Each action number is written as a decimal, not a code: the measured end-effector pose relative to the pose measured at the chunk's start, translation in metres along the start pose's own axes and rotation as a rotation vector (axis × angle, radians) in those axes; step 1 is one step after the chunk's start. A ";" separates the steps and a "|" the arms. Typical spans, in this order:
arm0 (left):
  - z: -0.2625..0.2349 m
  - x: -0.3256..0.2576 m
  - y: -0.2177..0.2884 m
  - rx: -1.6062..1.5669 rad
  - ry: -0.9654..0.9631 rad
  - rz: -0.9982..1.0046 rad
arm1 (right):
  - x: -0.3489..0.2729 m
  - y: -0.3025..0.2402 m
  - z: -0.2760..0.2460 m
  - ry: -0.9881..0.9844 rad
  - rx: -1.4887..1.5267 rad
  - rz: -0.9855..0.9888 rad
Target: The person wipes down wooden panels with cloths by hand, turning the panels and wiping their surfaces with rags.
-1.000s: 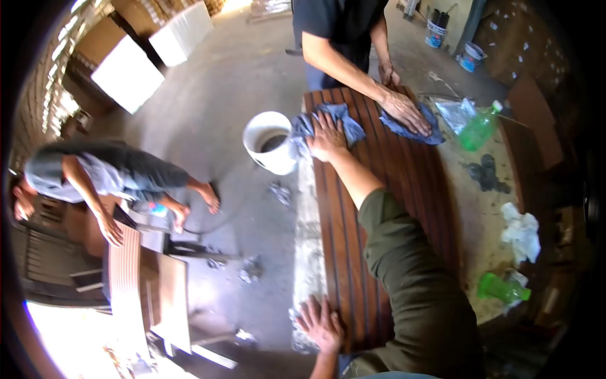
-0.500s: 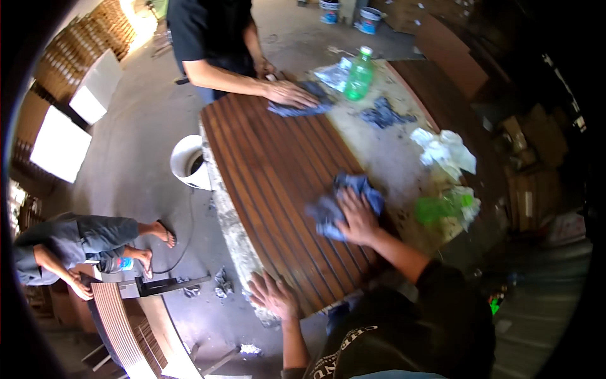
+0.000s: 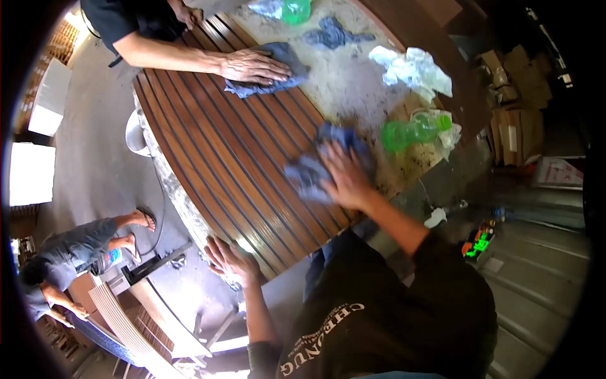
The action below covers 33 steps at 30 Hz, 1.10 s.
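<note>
A grooved brown wooden panel (image 3: pixel 233 145), slightly curved, lies across a worktable before me. My right hand (image 3: pixel 346 174) presses a crumpled blue rag (image 3: pixel 309 174) onto its right side near the close end; the rag is smeared by motion. At the panel's near left corner rests my left hand (image 3: pixel 233 262), fingers stretched out over the edge, holding nothing. Across the table a co-worker's hand (image 3: pixel 255 66) lies flat on a second blue rag (image 3: pixel 287 57), on the far part of the panel.
On the table (image 3: pixel 353 69) right of the panel lie a loose blue rag (image 3: pixel 334 33), crumpled white paper (image 3: pixel 413 69) and a green bottle (image 3: pixel 416 132) on its side. Another green bottle (image 3: pixel 295 9) stands farther off. A white bucket (image 3: pixel 136 136) and a second person (image 3: pixel 69 252) are at the left.
The view has shifted, so the table sits higher and farther left. The co-worker's rag has come nearer along the panel. My right hand still works the rag; my left hand stays at the corner.
</note>
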<state>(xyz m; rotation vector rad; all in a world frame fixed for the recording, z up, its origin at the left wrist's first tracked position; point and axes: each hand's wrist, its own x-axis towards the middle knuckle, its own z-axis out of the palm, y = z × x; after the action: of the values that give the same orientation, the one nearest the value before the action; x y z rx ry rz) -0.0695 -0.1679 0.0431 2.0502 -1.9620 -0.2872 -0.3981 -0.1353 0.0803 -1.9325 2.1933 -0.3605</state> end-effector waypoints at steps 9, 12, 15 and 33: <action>0.006 0.004 0.007 -0.054 0.098 0.006 | -0.030 -0.161 0.095 0.166 0.137 -0.219; 0.035 0.009 -0.048 -0.129 0.365 0.392 | -0.029 -0.189 0.085 0.092 0.370 -0.313; 0.015 0.004 -0.029 -0.089 0.216 0.090 | -0.034 -0.110 0.055 0.041 0.256 -0.159; 0.014 0.003 -0.024 -0.095 0.220 0.061 | -0.047 -0.006 0.015 0.293 0.359 0.044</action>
<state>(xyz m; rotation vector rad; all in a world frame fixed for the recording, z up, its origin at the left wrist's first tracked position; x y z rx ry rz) -0.0521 -0.1714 0.0217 1.8728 -1.8376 -0.1324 -0.3818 -0.0900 0.0675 -1.7205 2.1437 -1.0104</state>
